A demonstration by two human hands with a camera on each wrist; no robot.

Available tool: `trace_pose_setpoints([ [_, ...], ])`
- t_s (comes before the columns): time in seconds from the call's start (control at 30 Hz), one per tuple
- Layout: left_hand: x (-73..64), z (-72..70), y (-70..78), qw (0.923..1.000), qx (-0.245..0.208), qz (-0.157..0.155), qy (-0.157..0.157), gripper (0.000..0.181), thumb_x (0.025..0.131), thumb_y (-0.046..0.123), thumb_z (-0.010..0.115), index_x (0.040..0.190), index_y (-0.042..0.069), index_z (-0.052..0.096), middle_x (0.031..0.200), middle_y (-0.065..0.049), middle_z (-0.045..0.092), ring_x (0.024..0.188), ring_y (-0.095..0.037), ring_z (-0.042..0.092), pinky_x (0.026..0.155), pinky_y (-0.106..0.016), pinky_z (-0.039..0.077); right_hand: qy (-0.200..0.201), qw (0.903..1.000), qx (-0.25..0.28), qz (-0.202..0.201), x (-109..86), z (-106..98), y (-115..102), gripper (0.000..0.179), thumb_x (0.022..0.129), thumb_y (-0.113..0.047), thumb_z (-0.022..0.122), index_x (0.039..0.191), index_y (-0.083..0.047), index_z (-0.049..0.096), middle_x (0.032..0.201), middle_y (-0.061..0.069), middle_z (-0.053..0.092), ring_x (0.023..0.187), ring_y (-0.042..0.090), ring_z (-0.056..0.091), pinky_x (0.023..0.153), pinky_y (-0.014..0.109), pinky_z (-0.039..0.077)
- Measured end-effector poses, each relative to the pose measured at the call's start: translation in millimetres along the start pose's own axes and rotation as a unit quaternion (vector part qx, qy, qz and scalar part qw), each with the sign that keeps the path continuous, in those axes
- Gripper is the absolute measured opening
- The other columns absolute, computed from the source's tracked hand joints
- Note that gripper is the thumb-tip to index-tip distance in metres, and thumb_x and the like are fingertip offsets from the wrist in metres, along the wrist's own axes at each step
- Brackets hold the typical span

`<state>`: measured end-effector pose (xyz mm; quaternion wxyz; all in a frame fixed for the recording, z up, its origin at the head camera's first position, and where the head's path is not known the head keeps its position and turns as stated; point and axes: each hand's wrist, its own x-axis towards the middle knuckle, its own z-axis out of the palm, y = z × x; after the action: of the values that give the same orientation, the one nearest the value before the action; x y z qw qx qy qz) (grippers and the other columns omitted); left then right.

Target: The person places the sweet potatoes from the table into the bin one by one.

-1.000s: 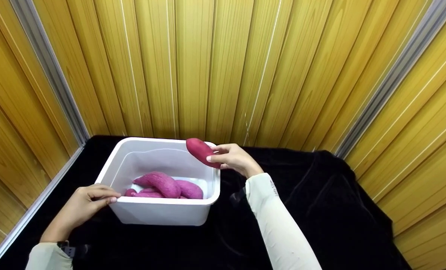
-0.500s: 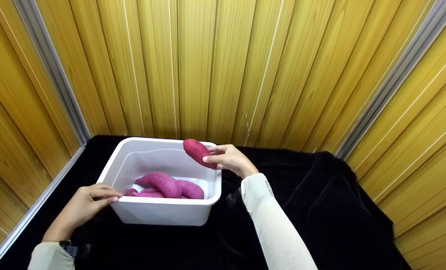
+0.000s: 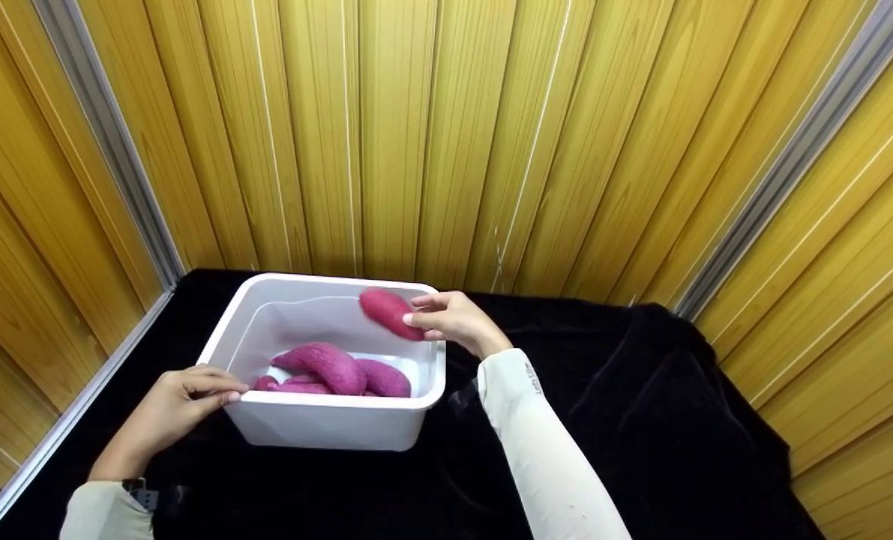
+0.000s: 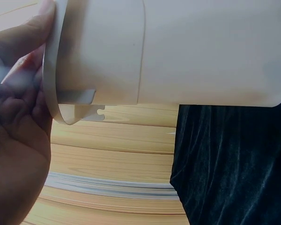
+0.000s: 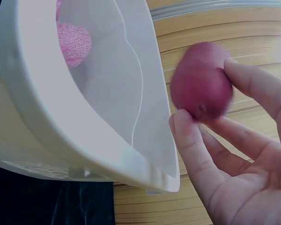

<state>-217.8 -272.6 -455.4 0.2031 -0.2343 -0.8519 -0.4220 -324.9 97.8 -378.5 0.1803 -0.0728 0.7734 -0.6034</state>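
A white plastic bin (image 3: 326, 424) holds several purple, rough-skinned sweet potatoes (image 3: 328, 366), heaped at its bottom. My right hand (image 3: 462, 322) pinches a smooth, dark red sweet potato (image 3: 386, 311) between thumb and fingers, over the bin's right end near the back corner. In the right wrist view this sweet potato (image 5: 201, 84) shows end-on, gripped at its near end by the fingertips. At the front left corner of the bin, my left hand (image 3: 176, 411) grips the rim. The left wrist view shows the thumb (image 4: 30, 35) right against that rim.
Black cloth (image 3: 641, 420) covers the surface under and around the bin, with folds on the right. Yellow wood-patterned panels (image 3: 461, 150) stand behind and on both sides, joined by grey metal strips (image 3: 776, 157) at the corners.
My right hand has moved slightly left and down with the red sweet potato, further over the bin. The left hand keeps its grip on the rim.
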Motion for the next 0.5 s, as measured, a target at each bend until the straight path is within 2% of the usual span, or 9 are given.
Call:
trace_pose_setpoints([
  [0.1,0.0,0.1,-0.2,1.0000,-0.002,-0.001,0.001,0.021,0.073,-0.009,0.075,0.084,0.008,0.077,0.084,0.006,0.072,0.083,0.008,0.057,0.075,-0.003,0.044,-0.008,0.9999,0.009,-0.005,-0.6,-1.6,1.4,0.049,0.087,-0.007,0.069,0.131,0.005,0.053,0.121,0.023,0.063,0.094,0.025,0.066,0.096,0.042,0.052],
  [0.2,-0.4,0.2,-0.4,1.0000,-0.002,0.001,0.003,0.022,0.072,-0.009,0.076,0.084,0.009,0.078,0.084,0.006,0.072,0.083,0.008,0.057,0.075,-0.003,0.044,-0.011,0.9999,0.005,-0.005,-1.3,-3.0,2.7,0.047,0.087,-0.008,0.068,0.130,0.004,0.054,0.122,0.025,0.062,0.091,0.023,0.064,0.094,0.040,0.053],
  [0.5,0.7,-0.5,-1.4,1.0000,0.000,-0.002,-0.003,0.021,0.074,-0.007,0.076,0.084,0.011,0.078,0.085,0.006,0.072,0.083,0.008,0.057,0.076,-0.003,0.043,0.006,1.0000,-0.001,0.000,-3.0,-7.1,9.2,0.042,0.089,-0.010,0.067,0.128,0.003,0.057,0.109,0.016,0.067,0.090,0.021,0.064,0.087,0.034,0.056],
])
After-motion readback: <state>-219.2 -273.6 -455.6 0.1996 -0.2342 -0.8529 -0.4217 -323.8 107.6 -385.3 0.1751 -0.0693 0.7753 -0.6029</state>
